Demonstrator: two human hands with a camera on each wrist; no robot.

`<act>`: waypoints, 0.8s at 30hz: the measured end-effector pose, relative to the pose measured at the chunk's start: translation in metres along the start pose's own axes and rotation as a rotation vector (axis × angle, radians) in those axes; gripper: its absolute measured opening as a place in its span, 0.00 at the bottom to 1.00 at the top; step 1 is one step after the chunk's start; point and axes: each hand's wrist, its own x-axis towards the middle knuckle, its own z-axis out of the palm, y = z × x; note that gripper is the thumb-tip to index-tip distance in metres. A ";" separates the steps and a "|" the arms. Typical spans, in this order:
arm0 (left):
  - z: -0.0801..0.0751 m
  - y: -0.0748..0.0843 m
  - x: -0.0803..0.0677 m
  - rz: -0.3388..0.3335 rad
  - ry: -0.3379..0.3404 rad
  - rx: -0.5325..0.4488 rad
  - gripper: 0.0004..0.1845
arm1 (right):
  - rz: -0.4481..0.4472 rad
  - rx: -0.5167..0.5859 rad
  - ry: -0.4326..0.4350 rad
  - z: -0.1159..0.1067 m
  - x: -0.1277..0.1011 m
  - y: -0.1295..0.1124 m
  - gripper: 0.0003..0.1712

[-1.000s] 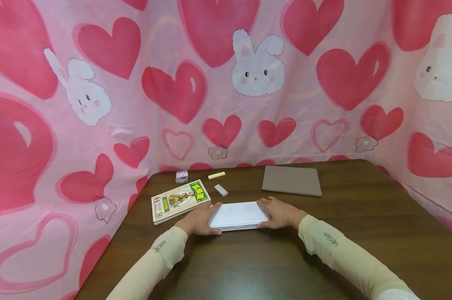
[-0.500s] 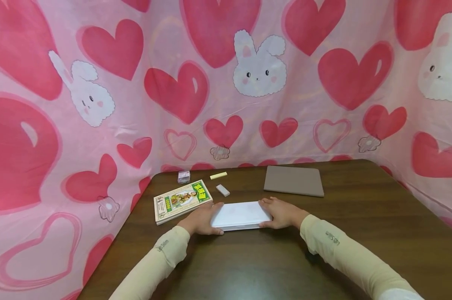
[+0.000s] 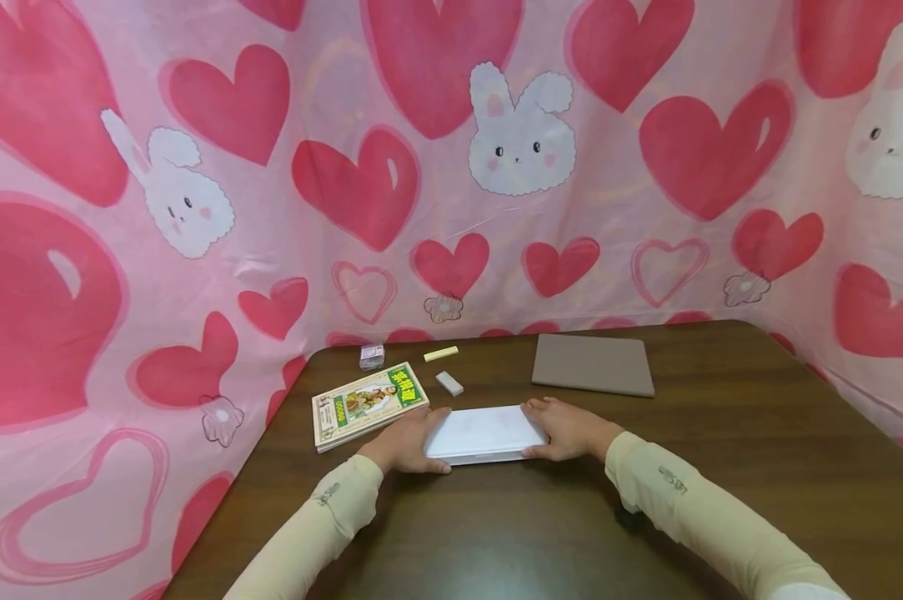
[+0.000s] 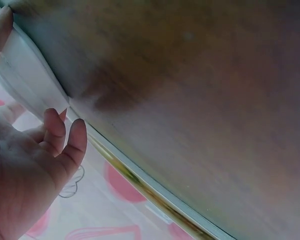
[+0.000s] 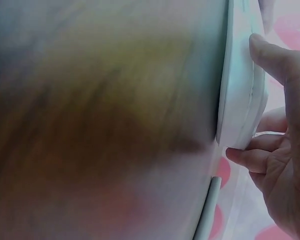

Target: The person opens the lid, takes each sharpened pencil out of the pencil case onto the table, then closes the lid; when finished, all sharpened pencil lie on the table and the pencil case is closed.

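A: Where does the white book (image 3: 484,433) sit?

B: Flat on the brown table (image 3: 721,467), near the middle, just right of the green-covered book (image 3: 367,403). The left hand (image 3: 404,442) grips its left end and the right hand (image 3: 567,427) its right end.

A: How do the fingers lie?

B: In the right wrist view, the thumb lies along the upper face and the fingers (image 5: 250,157) curl under the edge, so that hand pinches the end. The left wrist view shows the left hand's fingers (image 4: 72,145) curled close together at the book's edge, the thumb up along the side.

A: What makes the step go well?

B: Likely an even hold. With one hand at each end, both should carry equal weight, so the book stays level and its covers do not sag open. Fingers reaching further under would steady it.

A: Anything in the way?

B: The small white eraser (image 3: 448,383) lies just behind the book, and the grey folder (image 3: 594,364) sits further back to the right. Both are apart from it, so a straight lift should clear them.
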 end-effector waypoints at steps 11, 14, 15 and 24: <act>0.000 -0.002 0.001 0.006 0.018 -0.052 0.54 | -0.003 0.033 0.021 -0.012 -0.001 0.001 0.45; -0.001 -0.004 0.002 -0.019 0.003 -0.128 0.55 | 0.007 0.049 0.028 -0.013 0.000 0.003 0.44; -0.001 -0.005 0.002 -0.028 0.000 -0.153 0.55 | 0.014 0.056 0.028 -0.013 0.000 0.004 0.43; 0.004 -0.010 -0.002 -0.111 0.071 -0.367 0.58 | 0.005 0.136 0.119 -0.014 0.002 0.008 0.34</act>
